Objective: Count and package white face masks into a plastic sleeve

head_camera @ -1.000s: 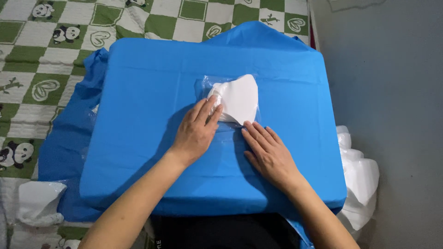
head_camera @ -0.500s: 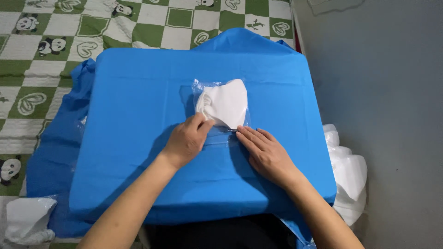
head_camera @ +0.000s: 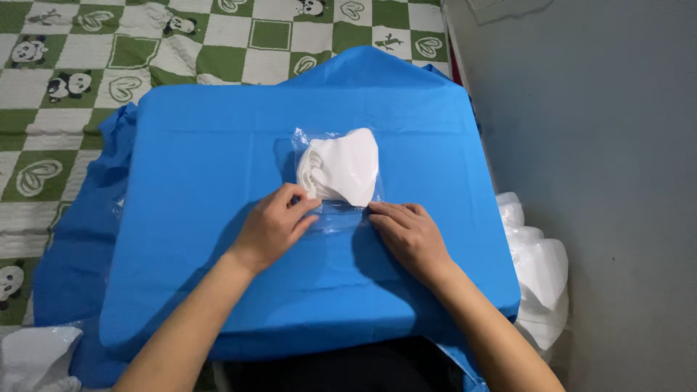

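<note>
White mask stack [head_camera: 341, 167], clear bag [head_camera: 334, 214], plain blue cover [head_camera: 218, 145], green-and-white checked panda-print blanket [head_camera: 87, 65].
</note>
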